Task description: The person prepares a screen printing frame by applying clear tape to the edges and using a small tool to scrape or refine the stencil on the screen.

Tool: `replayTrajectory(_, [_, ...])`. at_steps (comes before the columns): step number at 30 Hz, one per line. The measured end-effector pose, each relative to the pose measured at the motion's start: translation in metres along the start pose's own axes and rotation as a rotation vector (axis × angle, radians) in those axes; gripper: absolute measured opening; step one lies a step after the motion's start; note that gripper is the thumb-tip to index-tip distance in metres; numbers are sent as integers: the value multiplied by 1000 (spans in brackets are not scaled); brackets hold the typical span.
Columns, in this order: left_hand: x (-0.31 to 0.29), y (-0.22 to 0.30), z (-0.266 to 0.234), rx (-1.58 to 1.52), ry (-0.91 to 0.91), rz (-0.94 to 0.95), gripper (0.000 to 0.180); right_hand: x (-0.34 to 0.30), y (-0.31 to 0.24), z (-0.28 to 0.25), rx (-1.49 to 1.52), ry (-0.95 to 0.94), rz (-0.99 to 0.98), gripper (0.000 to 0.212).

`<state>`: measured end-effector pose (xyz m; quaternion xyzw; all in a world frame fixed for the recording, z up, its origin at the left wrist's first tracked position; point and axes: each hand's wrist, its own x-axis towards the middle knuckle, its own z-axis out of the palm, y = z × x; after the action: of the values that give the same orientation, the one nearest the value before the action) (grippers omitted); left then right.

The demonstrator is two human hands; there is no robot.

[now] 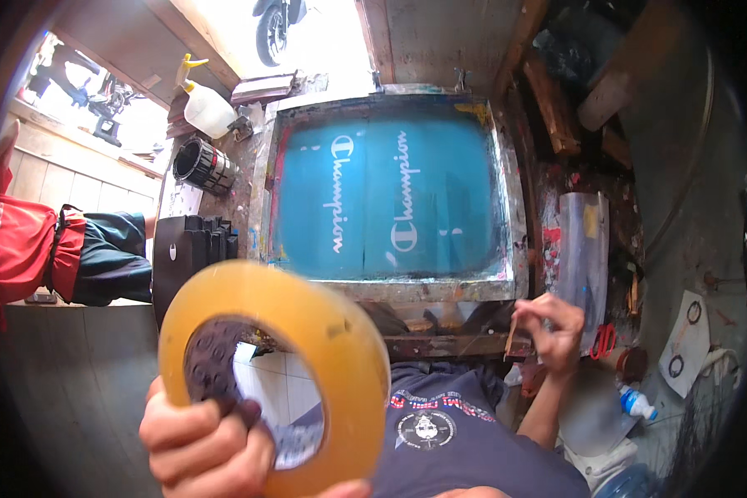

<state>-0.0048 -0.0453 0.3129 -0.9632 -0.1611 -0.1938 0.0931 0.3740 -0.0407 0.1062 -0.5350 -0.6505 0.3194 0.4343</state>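
A big roll of yellowish clear packing tape (pixel 361 365) stands on edge close to the camera. My left hand (pixel 212 444) grips it at the lower left, fingers through its cardboard core. Off the roll's upper right a glossy see-through strip stretches toward my right hand (pixel 552 328), whose fingertips are pinched on its free end. Beyond both hands lies a screen printing frame (pixel 390 290) with teal mesh (pixel 361 191) and pale lettering. The strip hangs over the bench's front edge, just short of the frame's near side.
Left of the frame are a spray bottle (pixel 207 109), a dark ribbed cylinder (pixel 203 166) and a stack of black pieces (pixel 195 249). To the right lie a clear plastic sheet (pixel 585 257) and red-handled scissors (pixel 603 340). Someone in red clothing (pixel 25 249) is at the far left.
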Motion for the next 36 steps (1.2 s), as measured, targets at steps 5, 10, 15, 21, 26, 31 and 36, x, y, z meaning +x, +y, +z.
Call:
replayTrajectory(5, [-16,-53,118,136,225,-418,33,16,-5,-16,-320,29,79,18])
replayTrajectory(10, [-73,-147,284,197,290,-550,28,24,-14,-11,-371,33,-18,20])
replayTrajectory(15, [-96,-163,357,425,255,-635,27,21,-18,-9,-401,53,-26,21])
replayTrajectory(21, [-103,-153,374,346,281,-652,32,20,-18,-10,-406,100,-21,21])
replayTrajectory(26, [-66,-121,346,391,215,-851,41,19,-13,-12,-392,143,-13,22])
replayTrajectory(31, [-33,-52,342,-418,-197,-590,78,21,-7,-13,-356,147,48,20])
replayTrajectory(36, [-26,-41,349,-395,-464,-442,114,22,-5,-12,-325,150,33,19])
